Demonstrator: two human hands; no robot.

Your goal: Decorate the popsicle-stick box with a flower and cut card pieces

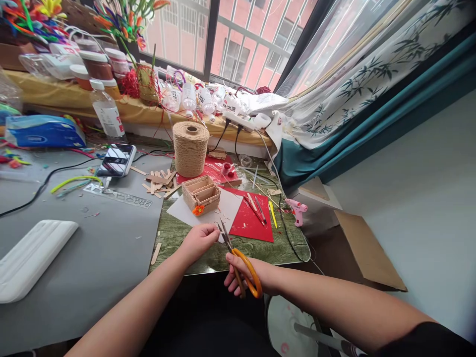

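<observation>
My right hand (pixel 241 273) grips a pair of scissors (pixel 231 246) by its orange handles. The blades point up and away from me, slightly parted, beside the fingertips of my left hand (pixel 201 242). Those fingers are pinched together; whatever small thing they hold is too small to make out. Just beyond sits a small twine-wrapped box (pixel 202 194) with dividers and an orange flower on its front corner. It rests on a white sheet of paper (pixel 182 211) with small scraps nearby. A red sheet (pixel 241 229) lies to the right, partly against the white one.
A big twine spool (pixel 190 151) stands behind the box. Wooden sticks (pixel 160 181) are piled left of it, near a phone (pixel 116 160). A pink glue gun (pixel 296 211) lies at the right edge, by a yellow pen (pixel 272 214). A cable runs down the table's right side.
</observation>
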